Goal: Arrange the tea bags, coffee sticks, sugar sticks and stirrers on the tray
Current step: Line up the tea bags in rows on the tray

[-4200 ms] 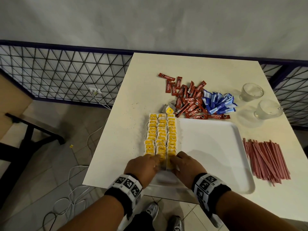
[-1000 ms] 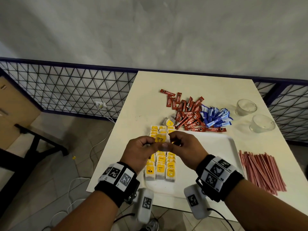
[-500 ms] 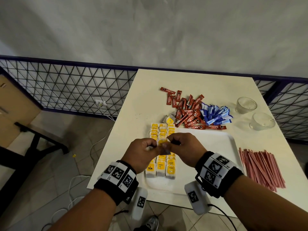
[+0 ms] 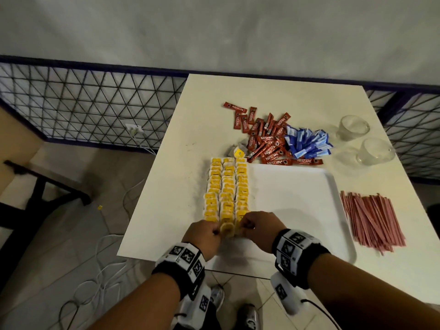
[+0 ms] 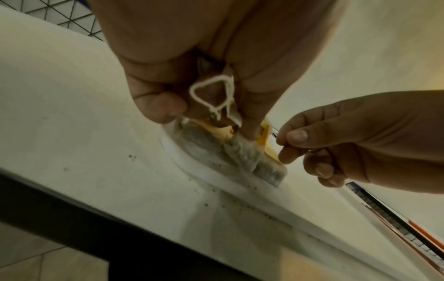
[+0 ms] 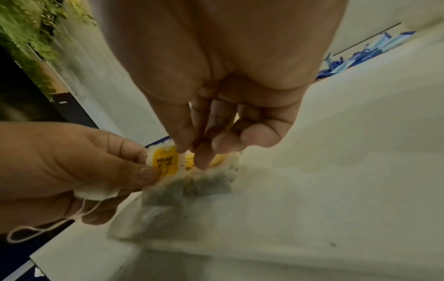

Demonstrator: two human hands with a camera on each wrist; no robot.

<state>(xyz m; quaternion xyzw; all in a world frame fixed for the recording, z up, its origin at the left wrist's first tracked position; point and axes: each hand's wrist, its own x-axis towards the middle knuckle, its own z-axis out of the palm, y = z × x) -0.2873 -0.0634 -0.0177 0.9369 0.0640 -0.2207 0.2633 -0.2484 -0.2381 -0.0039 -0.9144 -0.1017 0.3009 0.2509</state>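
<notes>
Three rows of yellow-tagged tea bags point(image 4: 226, 191) lie along the left side of the white tray point(image 4: 297, 198). At the near end of the middle row, both hands hold one tea bag point(image 4: 227, 228) low over the tray. My left hand point(image 4: 204, 232) pinches its yellow tag point(image 6: 165, 161) and paper, and the string loop point(image 5: 216, 95) hangs under the palm. My right hand point(image 4: 259, 227) pinches the bag's other edge between thumb and forefinger point(image 6: 192, 152). Red coffee sticks point(image 4: 266, 144), blue sugar sticks point(image 4: 307, 144) and pink stirrers point(image 4: 371, 217) lie on the table off the tray.
One loose tea bag point(image 4: 238, 151) lies beyond the tray's far left corner. Two glass cups point(image 4: 353, 127) point(image 4: 375, 151) stand at the far right. The tray's near edge overhangs the table front. A wire fence point(image 4: 83, 103) and cables on the floor are to the left.
Both hands, which held the tea bag up in front of me, have come down with it to the near end of the middle row on the tray.
</notes>
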